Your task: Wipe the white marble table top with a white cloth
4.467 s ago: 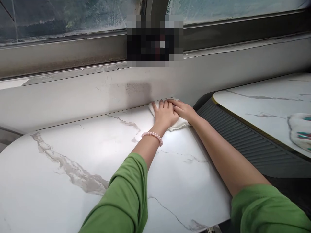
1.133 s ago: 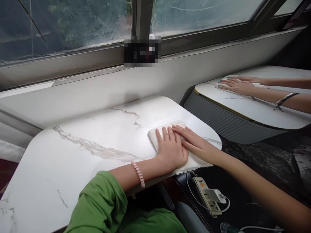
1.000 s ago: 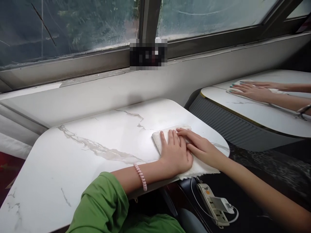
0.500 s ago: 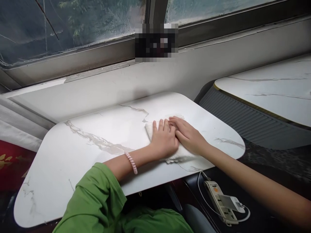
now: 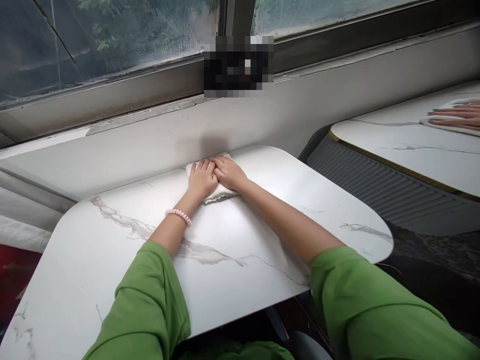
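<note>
A folded white cloth (image 5: 221,195) lies on the white marble-patterned tabletop (image 5: 228,230), by its far edge at the wall. My left hand (image 5: 202,179) rests flat on the cloth, fingers spread and pointing away from me. Beside it, my right hand (image 5: 229,173) lies palm down on the same cloth, its fingertips touching or slightly overlapping the left hand's fingers. Both arms reach straight out over the table. A pink coiled band (image 5: 179,216) circles my left wrist. The hands cover much of the cloth.
At the right, another person's hand (image 5: 457,114) rests on a cloth on a second marble-patterned table (image 5: 378,137). A ridged grey panel (image 5: 348,180) stands below that table's edge. The wall (image 5: 150,145) and windows (image 5: 142,35) bound the far side.
Both my hands have slid the cloth away from me and leftward, up to the far edge. Another person's hand has come into view at right. My arm now covers the power strip.
</note>
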A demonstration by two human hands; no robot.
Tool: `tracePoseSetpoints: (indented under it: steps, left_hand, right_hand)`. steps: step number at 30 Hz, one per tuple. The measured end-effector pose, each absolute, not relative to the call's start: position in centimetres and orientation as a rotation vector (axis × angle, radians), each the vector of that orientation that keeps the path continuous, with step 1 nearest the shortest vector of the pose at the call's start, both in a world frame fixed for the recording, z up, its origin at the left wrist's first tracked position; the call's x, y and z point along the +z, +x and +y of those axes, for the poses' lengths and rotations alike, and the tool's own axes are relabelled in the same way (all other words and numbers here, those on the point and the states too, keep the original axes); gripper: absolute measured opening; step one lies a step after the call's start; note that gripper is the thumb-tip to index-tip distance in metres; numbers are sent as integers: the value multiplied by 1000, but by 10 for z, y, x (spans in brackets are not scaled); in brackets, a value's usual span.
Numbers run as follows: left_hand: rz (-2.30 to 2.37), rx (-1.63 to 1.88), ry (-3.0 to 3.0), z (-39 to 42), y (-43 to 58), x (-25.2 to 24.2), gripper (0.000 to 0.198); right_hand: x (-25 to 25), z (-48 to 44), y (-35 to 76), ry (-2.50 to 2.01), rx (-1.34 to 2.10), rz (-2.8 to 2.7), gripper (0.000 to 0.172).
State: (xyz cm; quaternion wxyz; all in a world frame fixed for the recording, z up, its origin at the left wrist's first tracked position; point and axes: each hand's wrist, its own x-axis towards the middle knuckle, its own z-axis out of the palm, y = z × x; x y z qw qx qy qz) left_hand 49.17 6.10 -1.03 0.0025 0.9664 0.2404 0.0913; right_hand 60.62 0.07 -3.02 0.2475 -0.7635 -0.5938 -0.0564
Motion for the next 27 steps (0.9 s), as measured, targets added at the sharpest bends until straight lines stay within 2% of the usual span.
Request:
tracePoseSetpoints:
  steps: [7,15,21,27]
  left_hand:
    - [727,400,3081,83,501,-16,45]
    - [727,303,3009,77,494,-15,50]
    - [730,226,2996,42,468,-12,52]
    - [604,180,3037,-24,415,-9,54]
  right_hand:
    - [-33,23,618,-2073,-137,-1628,40]
    - [-31,13,608,-2110,-144,-1637,48]
    - [-25,-24,580,-2156,-123,-1674,52]
    - [-26,-102,526,-2194,-147,-1662,54]
